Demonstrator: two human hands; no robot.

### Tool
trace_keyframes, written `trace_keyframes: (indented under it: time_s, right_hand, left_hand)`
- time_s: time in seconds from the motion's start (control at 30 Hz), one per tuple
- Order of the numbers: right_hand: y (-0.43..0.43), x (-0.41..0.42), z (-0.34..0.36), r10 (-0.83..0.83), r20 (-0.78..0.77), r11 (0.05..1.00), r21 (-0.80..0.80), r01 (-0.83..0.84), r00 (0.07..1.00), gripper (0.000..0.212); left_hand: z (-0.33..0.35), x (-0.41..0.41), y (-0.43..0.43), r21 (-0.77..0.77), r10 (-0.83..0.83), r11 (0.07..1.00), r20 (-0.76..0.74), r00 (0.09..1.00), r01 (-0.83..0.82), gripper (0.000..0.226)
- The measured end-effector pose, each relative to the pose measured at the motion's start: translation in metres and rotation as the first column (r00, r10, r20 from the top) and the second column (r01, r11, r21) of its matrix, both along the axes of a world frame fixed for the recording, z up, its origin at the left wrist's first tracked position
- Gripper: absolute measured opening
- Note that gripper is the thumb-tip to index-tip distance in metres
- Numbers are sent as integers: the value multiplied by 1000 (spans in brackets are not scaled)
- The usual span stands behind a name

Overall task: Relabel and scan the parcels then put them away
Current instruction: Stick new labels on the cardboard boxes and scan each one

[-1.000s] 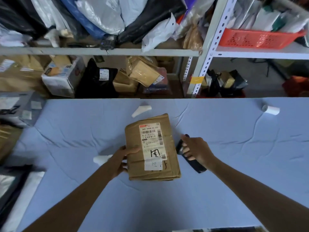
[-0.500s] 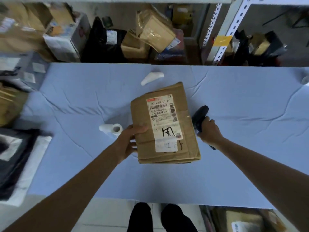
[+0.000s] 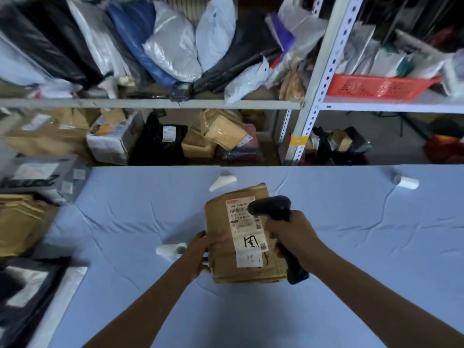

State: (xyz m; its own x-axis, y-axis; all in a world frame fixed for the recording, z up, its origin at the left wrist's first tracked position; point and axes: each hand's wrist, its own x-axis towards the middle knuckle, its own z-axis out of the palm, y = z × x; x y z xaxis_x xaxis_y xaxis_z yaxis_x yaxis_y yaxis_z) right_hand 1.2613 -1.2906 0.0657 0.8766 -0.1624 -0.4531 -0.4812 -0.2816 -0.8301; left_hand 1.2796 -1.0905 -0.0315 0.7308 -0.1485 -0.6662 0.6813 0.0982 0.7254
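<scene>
Blue-clothed table point(image 3: 125, 222) beneath shelving racks point(image 3: 311, 96) crammed with mailers. From the left: white label roll point(image 3: 172, 249) lying just beside left hand point(image 3: 200, 249), which clasps brown cardboard parcel point(image 3: 218, 222) by its left edge, label side up. Probably relabelled already, judging by small sticker point(image 3: 249, 258) under shipping label point(image 3: 241, 227); scanning apparently under way, storing yet to come. Right hand point(image 3: 291, 234) wrapped round black barcode scanner point(image 3: 271, 209), nose over parcel's barcode.

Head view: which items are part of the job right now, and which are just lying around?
In use: parcel held by left hand; its label; scanner gripped by right hand.
Lying about: near paper roll; far paper roll, both on the table; red basket and bags on the shelves.
</scene>
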Motion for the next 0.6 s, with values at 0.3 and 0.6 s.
trace_keyframes:
  time_s: [0.3, 0.6]
  right_hand:
    - [20, 1, 4, 23, -27, 998, 53, -21, 999, 12]
    - [22, 7, 3, 35, -17, 999, 22, -34, 999, 12]
  left_hand:
    - [-4, 8, 11, 60, -61, 996, 30, 998, 59, 74]
    - [-12, 16, 16, 66, -84, 994, 14, 996, 83, 77]
